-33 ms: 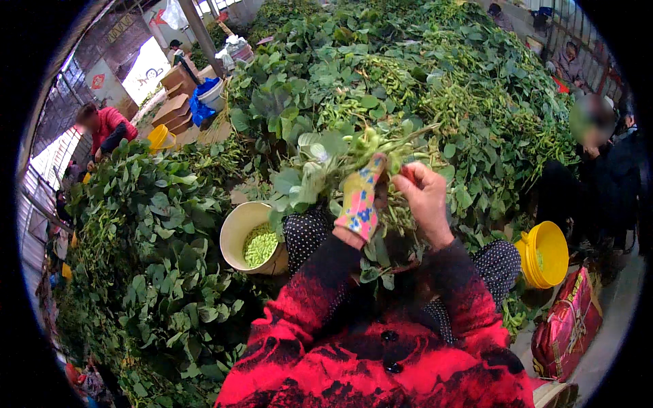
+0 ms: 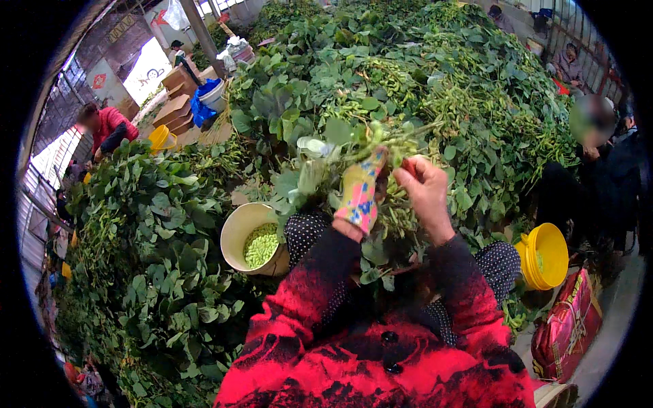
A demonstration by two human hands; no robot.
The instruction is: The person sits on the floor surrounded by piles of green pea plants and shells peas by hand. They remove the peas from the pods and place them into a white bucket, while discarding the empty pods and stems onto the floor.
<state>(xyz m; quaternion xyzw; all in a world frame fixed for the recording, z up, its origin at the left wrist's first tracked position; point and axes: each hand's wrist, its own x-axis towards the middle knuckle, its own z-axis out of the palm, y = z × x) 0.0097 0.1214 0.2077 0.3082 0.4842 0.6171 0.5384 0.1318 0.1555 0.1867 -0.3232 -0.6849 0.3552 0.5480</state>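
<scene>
My left hand (image 2: 362, 192), in a flowered pink and yellow glove, is closed around a bunch of green bean stems (image 2: 408, 138) with pods and leaves. Just right of it, my bare right hand (image 2: 427, 192) has thumb and forefinger pinched together close to the pods; what lies between the fingertips is too small to make out. Leaves and pods of the bunch hang below both hands, over my lap. Left of my knee stands a cream pail (image 2: 232, 232) holding shelled green beans (image 2: 261, 246).
Piled bean plants (image 2: 156, 272) surround me on the left and ahead. At right are a yellow bucket (image 2: 549, 255) and a red bag (image 2: 563, 333). A person in red (image 2: 112, 127) works at far left near cardboard boxes (image 2: 178, 109); a person in dark clothes (image 2: 592, 183) sits at right.
My right hand has shifted slightly and its fingers have drawn closer together. The bunch in my left hand has turned a little. Otherwise the scene looks the same.
</scene>
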